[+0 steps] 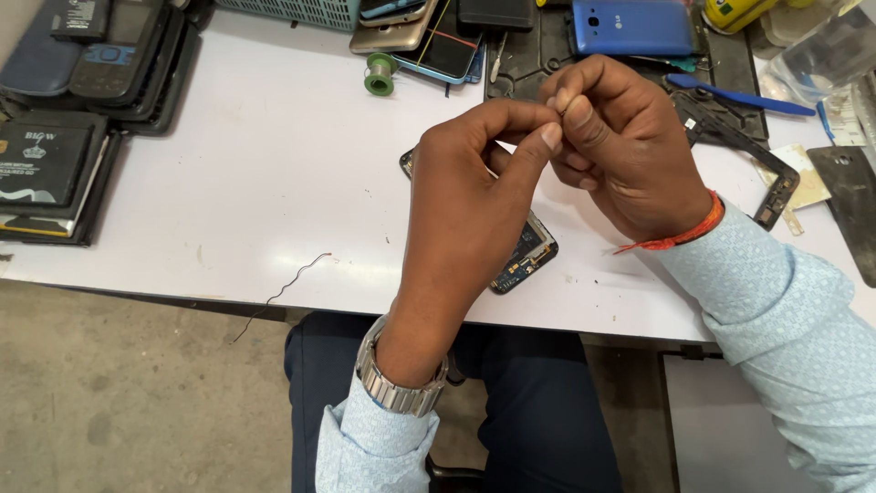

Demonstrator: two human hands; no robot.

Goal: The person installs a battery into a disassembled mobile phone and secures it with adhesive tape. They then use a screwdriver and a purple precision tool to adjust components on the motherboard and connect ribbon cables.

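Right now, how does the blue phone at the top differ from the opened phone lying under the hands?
The blue phone has its smooth blue back cover on; the opened phone shows its bare circuit board. The blue phone lies in full view on the dark mat, while the opened phone sits on the white table, mostly hidden behind the left hand. Both lie flat.

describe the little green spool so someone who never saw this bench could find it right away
Start at the white table and go to its far edge, where a pile of phones lies. The green spool stands just left of that pile, beyond the person's left hand. It is the only small round green thing among flat dark slabs.
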